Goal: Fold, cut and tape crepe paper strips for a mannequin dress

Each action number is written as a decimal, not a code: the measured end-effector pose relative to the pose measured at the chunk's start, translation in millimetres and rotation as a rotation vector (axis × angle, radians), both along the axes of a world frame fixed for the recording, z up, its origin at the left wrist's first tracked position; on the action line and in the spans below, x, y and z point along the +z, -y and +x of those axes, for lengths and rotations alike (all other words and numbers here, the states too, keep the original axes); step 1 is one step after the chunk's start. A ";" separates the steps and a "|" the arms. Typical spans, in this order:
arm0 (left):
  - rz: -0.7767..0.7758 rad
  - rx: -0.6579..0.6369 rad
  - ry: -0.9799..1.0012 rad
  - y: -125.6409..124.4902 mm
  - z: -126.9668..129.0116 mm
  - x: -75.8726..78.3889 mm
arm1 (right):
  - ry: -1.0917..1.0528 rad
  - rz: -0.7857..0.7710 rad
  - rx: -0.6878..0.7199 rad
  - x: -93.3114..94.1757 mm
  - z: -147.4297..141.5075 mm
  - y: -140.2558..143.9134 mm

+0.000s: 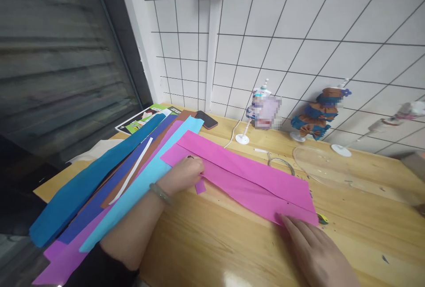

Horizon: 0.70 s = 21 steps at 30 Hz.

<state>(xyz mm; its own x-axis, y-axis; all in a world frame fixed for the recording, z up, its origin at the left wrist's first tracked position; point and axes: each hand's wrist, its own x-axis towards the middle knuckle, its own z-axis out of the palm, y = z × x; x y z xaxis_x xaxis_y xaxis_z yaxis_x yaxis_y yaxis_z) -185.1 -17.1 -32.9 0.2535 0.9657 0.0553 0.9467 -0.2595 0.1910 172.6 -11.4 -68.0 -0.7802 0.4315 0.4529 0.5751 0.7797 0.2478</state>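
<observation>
A long sheet of pink crepe paper [245,174] lies slantwise over the wooden table, with a fold line running along its length. At its left end my left hand [187,172] is closed on the near edge, knuckles up. A small purple scrap [200,186] shows just below that hand. By the near right corner, my right hand [314,247] has its fingers stretched out, fingertips touching the paper's edge; its thumb is hidden.
Left of me lie overlapping paper strips: teal [89,180], light blue [146,180] and others, with a white strip [133,172] on top. A phone [206,120] is behind them. Decorated stands [242,138] line the wall. A yellow-green tool [322,219] peeks out by the pink paper.
</observation>
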 end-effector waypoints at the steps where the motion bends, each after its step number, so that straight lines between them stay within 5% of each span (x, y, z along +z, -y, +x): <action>1: -0.017 0.002 -0.013 -0.3 -1.3 -0.4 | 0.015 0.014 0.003 1.6 5.4 0.7; 7: -0.019 -0.023 0.002 0.0 0.3 -2.3 | -0.010 0.037 0.040 8.9 15.0 10.6; 11: 0.032 -0.195 0.048 3.8 22.9 -2.7 | -0.106 -0.099 0.044 10.3 13.5 13.6; 15: -0.004 -0.293 0.075 5.1 43.7 -7.1 | -0.215 -0.288 -0.149 1.9 30.7 -3.9; 21: 0.031 -0.174 0.198 -0.3 41.3 -20.7 | -0.167 -0.342 -0.364 -18.8 59.9 -41.7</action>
<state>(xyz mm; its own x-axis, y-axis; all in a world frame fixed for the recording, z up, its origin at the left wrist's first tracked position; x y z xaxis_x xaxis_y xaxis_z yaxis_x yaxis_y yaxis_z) -143.8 -16.9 -53.6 0.3971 0.9055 0.1494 0.8321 -0.4239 0.3577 232.5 30.3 -86.8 -0.4813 0.8063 0.3440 0.8338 0.5422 -0.1042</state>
